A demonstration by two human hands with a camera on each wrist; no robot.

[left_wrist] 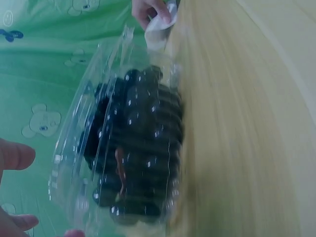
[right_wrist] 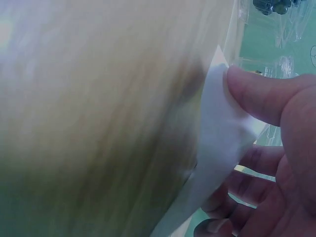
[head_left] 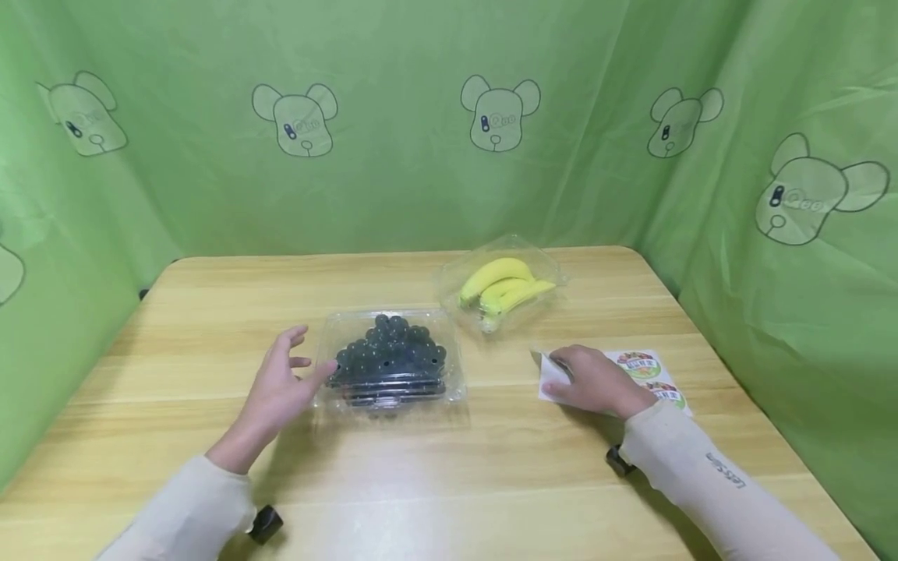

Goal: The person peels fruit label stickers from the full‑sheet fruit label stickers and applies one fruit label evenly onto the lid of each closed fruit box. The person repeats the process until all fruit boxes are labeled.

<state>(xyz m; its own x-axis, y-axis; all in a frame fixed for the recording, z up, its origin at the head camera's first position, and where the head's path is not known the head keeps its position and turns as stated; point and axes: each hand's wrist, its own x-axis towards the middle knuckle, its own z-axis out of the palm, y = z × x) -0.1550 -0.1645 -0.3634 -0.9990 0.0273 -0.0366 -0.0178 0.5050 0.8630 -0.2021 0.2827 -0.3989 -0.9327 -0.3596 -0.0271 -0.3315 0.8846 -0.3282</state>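
One of the hands (head_left: 595, 379) pinches bent white paper (right_wrist: 215, 131).

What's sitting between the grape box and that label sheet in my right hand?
Just bare tabletop between the grape box and label sheet, seen in the head view.

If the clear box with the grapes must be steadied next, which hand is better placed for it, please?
Probably the left hand: it is close beside the grape box and holds nothing. The right hand is farther from it and pinches the sticker sheet.
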